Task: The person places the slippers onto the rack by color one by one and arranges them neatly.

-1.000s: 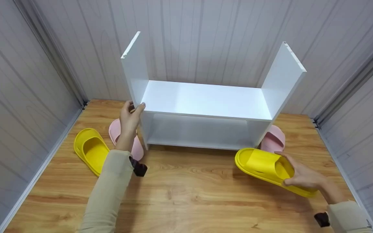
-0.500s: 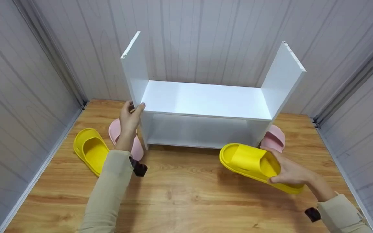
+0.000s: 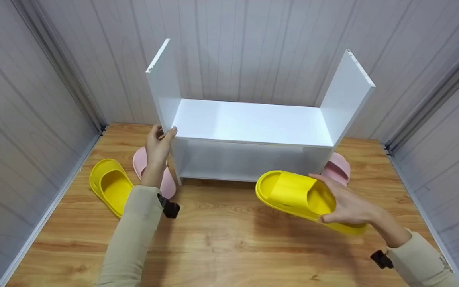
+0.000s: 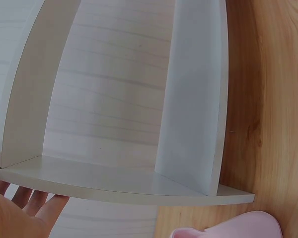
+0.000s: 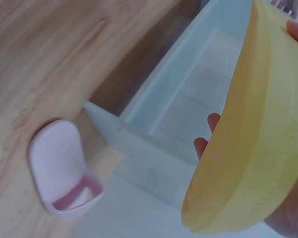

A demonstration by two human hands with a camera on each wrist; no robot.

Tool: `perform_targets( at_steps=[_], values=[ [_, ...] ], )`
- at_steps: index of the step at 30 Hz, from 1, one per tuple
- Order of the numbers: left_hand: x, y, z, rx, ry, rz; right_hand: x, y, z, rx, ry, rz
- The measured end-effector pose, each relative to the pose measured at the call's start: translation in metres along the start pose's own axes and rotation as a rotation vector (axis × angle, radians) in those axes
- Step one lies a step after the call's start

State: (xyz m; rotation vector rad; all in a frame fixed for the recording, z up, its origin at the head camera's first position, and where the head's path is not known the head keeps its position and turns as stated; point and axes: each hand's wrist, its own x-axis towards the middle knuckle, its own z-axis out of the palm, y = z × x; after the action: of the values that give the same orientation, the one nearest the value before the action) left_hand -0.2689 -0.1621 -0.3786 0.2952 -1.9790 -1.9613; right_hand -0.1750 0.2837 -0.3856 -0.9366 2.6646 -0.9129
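A white two-tier shelf [image 3: 249, 121] stands on the wooden floor against the back wall. My left hand [image 3: 158, 149] grips its left side panel [image 4: 114, 191] near the middle board, thumb on the front edge and fingers on the outer face. In my right hand [image 3: 349, 203] is a yellow slipper [image 3: 289, 191], held by its heel half above the floor in front of the shelf's lower right. Its toe points left. The right wrist view shows the slipper's sole [image 5: 238, 148] from close by, with fingertips [image 5: 201, 146] showing past its edge.
Left of the shelf lie another yellow slipper [image 3: 114, 187] and a pink slipper [image 3: 167, 183], the latter partly behind my left arm. A second pink slipper [image 3: 338, 167] lies by the shelf's right side. Panelled walls [image 3: 26, 119] enclose the floor [image 3: 213, 239] on three sides.
My right hand has carried the yellow slipper leftward and slightly farther from me, toward the front of the shelf. My left hand has kept its hold on the side panel.
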Motion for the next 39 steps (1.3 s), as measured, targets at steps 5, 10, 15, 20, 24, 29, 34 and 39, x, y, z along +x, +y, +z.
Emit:
perform_targets(
  at_steps=[5, 10, 15, 20, 24, 29, 34, 39],
  values=[
    [0.001, 0.000, 0.001, 0.003, 0.008, -0.003, 0.004, -0.014, -0.007, -0.014, 0.011, -0.030],
    [0.000, 0.000, 0.000, 0.007, 0.007, 0.000, 0.009, -0.029, -0.016, -0.036, 0.014, -0.036],
    [-0.001, -0.001, -0.001, 0.003, 0.005, 0.002, 0.015, -0.042, -0.026, -0.045, 0.032, -0.038],
    [0.000, -0.001, -0.001, 0.009, 0.010, 0.000, 0.018, -0.054, -0.038, -0.086, 0.085, -0.018],
    [0.001, -0.001, -0.002, 0.018, 0.012, 0.004, 0.022, -0.062, -0.046, -0.107, 0.125, -0.005],
    [0.001, -0.001, -0.003, 0.022, 0.006, 0.001, 0.029, -0.066, -0.053, -0.099, 0.169, 0.012],
    [0.001, -0.001, -0.003, 0.036, 0.010, -0.003, 0.038, -0.065, -0.054, -0.087, 0.210, 0.054],
    [0.001, 0.001, -0.002, 0.043, 0.011, -0.007, 0.048, -0.064, -0.055, -0.064, 0.265, 0.099]
  ],
)
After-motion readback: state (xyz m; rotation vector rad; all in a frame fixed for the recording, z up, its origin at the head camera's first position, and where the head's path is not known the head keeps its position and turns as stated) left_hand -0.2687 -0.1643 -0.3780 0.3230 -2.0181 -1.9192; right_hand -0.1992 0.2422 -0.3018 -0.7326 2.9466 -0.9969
